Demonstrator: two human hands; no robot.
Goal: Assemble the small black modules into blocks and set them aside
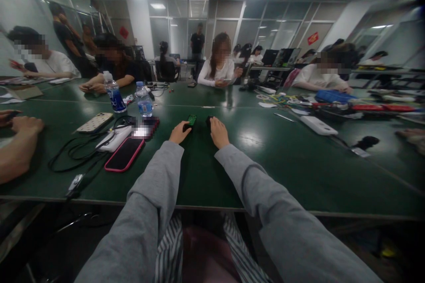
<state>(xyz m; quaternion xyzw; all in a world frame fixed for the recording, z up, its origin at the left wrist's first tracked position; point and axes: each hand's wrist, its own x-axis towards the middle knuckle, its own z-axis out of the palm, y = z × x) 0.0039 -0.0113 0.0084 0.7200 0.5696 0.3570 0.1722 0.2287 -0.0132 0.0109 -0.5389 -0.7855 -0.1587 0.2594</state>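
Both my arms in grey sleeves reach forward over the green table (285,159). My left hand (179,132) is closed in a pinch on a small green circuit board (191,119) held just above the tabletop. My right hand (218,131) lies a hand's width to the right, fingers curled over a small black part (209,120). The two hands are close together, apart from each other.
Left of my hands lie a pink-cased phone (124,154), a white power bank (114,139), black cables (71,150), another phone (94,122) and two water bottles (114,93). Another person's arm (16,146) rests at far left. Tools and a white power strip (318,125) lie right. People sit opposite.
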